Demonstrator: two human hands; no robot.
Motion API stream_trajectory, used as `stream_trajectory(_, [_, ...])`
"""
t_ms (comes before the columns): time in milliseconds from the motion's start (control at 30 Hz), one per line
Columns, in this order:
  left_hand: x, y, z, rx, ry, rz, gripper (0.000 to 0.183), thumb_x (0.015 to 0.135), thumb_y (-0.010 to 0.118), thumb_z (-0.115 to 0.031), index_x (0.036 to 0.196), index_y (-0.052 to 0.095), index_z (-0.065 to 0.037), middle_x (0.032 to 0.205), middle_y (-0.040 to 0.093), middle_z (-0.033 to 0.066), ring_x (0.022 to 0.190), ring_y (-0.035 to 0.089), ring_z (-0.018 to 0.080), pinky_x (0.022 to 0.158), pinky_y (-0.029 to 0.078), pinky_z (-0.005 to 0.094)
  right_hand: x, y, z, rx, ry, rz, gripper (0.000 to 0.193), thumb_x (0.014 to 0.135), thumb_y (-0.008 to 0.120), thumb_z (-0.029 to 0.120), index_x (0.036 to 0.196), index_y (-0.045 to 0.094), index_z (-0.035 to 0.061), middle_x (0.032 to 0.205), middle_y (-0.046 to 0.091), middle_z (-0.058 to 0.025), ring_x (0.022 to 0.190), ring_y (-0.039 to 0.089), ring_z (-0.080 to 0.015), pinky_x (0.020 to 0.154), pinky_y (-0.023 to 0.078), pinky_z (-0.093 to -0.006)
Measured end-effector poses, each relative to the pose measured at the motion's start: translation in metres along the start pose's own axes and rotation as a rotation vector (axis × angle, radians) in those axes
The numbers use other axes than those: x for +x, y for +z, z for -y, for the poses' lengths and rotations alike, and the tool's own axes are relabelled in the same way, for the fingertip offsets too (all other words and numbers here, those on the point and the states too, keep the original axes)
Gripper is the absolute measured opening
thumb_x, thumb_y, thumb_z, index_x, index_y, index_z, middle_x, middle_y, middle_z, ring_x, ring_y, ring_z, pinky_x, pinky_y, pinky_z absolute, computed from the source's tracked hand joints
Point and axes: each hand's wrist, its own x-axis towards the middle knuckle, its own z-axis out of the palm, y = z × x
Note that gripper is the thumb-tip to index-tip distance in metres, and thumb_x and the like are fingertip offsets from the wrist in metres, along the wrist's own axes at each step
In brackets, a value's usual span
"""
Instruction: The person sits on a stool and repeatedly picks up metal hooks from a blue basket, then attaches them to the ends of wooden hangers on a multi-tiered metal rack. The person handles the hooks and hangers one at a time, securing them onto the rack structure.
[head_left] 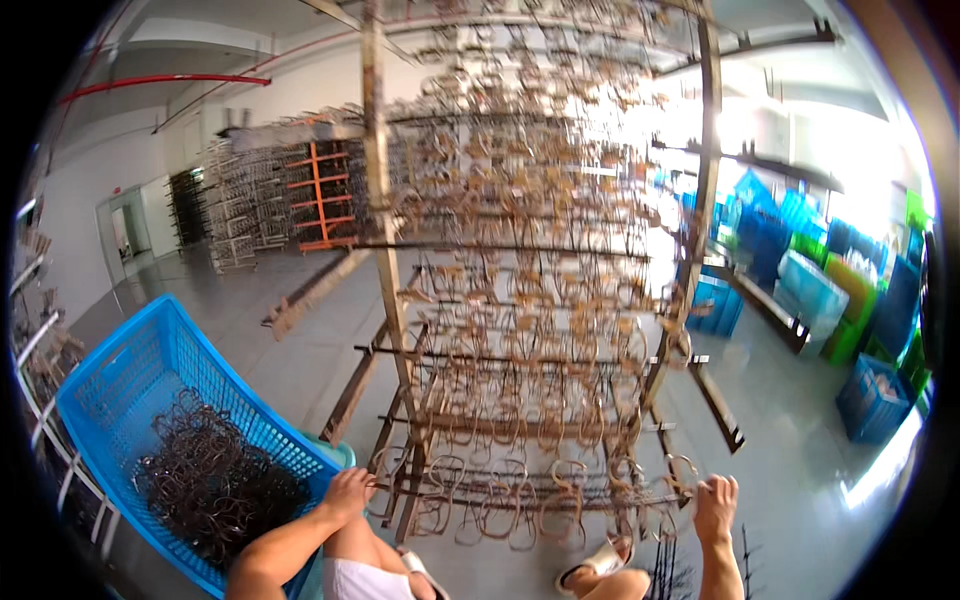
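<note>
- On the left, a big blue basket [165, 350] sat tilted on the person's left side.
- Inside it was a messy pile of dark, bent wires [215, 480].
- Farther back stood an orange rack [318, 195], near some pale racks.
- The left hand [350, 492] was just beside the basket's right edge. Its fingers were curled shut on the left end of a thin bar.
- The thin bar [650, 502] went sideways, low down, between the two hands. Curly wire hooks [568, 485] hung along it.
- Behind the bar stood a tall metal rack [374, 120], with many rows of curly hooks.
- The right hand [715, 508] was at the bar's right end. Its fingers were bent, but I could not tell if they gripped the bar.
- Far right, a blue crate [872, 400] stood on the gray floor [780, 440], near green bins [848, 330].
</note>
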Motion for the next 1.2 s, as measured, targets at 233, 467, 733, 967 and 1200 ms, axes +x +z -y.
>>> stream_trajectory(233, [0.093, -0.289, -0.051, 0.39, 0.235, -0.622, 0.031, 0.078, 0.065, -0.014, 0.107, 0.062, -0.002, 0.109, 0.059, 0.0144, 0.102, 0.057, 0.0301, 0.085, 0.048, 0.0394, 0.079, -0.193, -0.101, -0.389, 0.058, -0.471, 0.021, 0.086, 0.047, 0.006, 0.106, 0.051, 0.0019, 0.107, 0.053, -0.0166, 0.105, 0.049, -0.0346, 0.093, 0.038, -0.0438])
stream_trajectory(467, [0.362, -0.421, -0.021, 0.516, -0.059, -0.58, 0.028, 0.088, 0.055, -0.028, 0.075, 0.063, -0.005, 0.075, 0.065, 0.0134, 0.069, 0.066, 0.0274, 0.066, 0.055, 0.0394, 0.256, -0.344, -0.117, -0.529, 0.197, -0.591, 0.027, 0.088, 0.048, 0.005, 0.115, 0.051, 0.0048, 0.11, 0.056, -0.0144, 0.104, 0.052, -0.032, 0.086, 0.041, -0.0402])
stream_trajectory(733, [0.451, -0.407, 0.051, 0.39, -0.408, -0.187, 0.023, 0.08, 0.064, -0.027, 0.094, 0.065, -0.008, 0.09, 0.065, 0.0145, 0.088, 0.062, 0.031, 0.078, 0.048, 0.0439, 0.453, -0.277, -0.093, -0.483, 0.134, -0.347, 0.014, 0.087, 0.049, 0.021, 0.091, 0.056, 0.0095, 0.087, 0.058, -0.0134, 0.084, 0.058, -0.0342, 0.071, 0.046, -0.0438])
stream_trajectory(967, [0.434, -0.424, 0.099, 0.374, -0.231, -0.388, 0.033, 0.062, 0.072, -0.014, 0.091, 0.062, -0.001, 0.092, 0.062, 0.0204, 0.088, 0.06, 0.0342, 0.077, 0.047, 0.0393, 0.555, -0.213, -0.098, -0.329, 0.241, -0.129, 0.024, 0.091, 0.043, 0.026, 0.103, 0.061, 0.0156, 0.099, 0.063, -0.0107, 0.094, 0.061, -0.0281, 0.078, 0.05, -0.0405])
stream_trajectory(1200, [0.436, -0.401, 0.065, -0.139, -0.405, -0.341, 0.027, 0.068, 0.06, -0.007, 0.094, 0.059, 0.0, 0.09, 0.063, 0.0157, 0.086, 0.06, 0.0306, 0.075, 0.046, 0.0359, 0.585, -0.173, -0.125, -0.221, 0.253, 0.261, 0.031, 0.087, 0.054, 0.031, 0.111, 0.06, 0.0129, 0.107, 0.061, -0.0135, 0.099, 0.06, -0.0307, 0.082, 0.05, -0.0404])
